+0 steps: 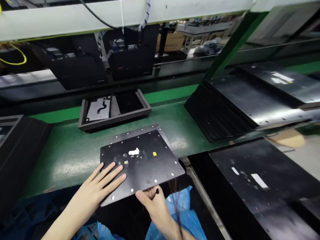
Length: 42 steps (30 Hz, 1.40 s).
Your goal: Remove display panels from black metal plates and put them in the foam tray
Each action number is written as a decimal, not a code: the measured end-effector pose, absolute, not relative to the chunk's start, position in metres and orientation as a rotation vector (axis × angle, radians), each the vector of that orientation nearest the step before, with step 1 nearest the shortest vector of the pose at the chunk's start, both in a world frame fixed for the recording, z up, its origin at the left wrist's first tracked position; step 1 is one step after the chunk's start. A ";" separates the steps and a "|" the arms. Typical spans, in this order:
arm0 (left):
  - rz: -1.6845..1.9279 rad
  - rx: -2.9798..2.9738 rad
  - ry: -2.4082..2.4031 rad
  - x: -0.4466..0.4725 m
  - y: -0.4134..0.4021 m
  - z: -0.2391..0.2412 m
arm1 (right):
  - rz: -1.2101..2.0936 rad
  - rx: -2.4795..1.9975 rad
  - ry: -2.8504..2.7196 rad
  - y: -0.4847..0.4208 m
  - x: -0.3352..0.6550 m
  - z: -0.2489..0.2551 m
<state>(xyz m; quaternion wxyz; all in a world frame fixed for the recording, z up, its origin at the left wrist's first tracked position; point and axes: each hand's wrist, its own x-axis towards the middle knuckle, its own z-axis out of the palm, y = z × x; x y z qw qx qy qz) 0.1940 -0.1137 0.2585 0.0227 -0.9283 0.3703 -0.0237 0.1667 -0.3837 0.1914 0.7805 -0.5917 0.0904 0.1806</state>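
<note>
A thin black plate (142, 170) with a row of holes along its edges lies over the bench's front edge. White and yellow stickers mark its middle. Beneath it, the far edges of a second, greyer plate (157, 127) stick out. My left hand (100, 185) rests flat on the plate's left part, fingers spread. At the near edge, my right hand (156, 203) has its thumb on the rim and its other fingers curled, partly hidden below. A small dark tip (157, 191) shows beside those fingers; I cannot make out what it is.
On the green bench (67, 166), a grey tray (113, 119) holds a white-faced part and a dark panel. Stacked black plates (220, 113) stand to the right. More plates (250, 176) lie at the near right. Dark foam trays (22, 150) are at the left.
</note>
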 end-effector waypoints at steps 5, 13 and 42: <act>0.274 -2.895 1.122 0.226 -0.127 0.274 | 0.588 -1.479 0.046 -0.410 0.198 0.185; 0.027 -2.974 1.040 0.244 -0.154 0.260 | 0.643 -1.564 -0.050 -0.438 0.173 0.179; -0.086 -3.144 0.722 0.397 -0.271 0.240 | 0.365 -1.308 0.138 -0.493 0.207 0.164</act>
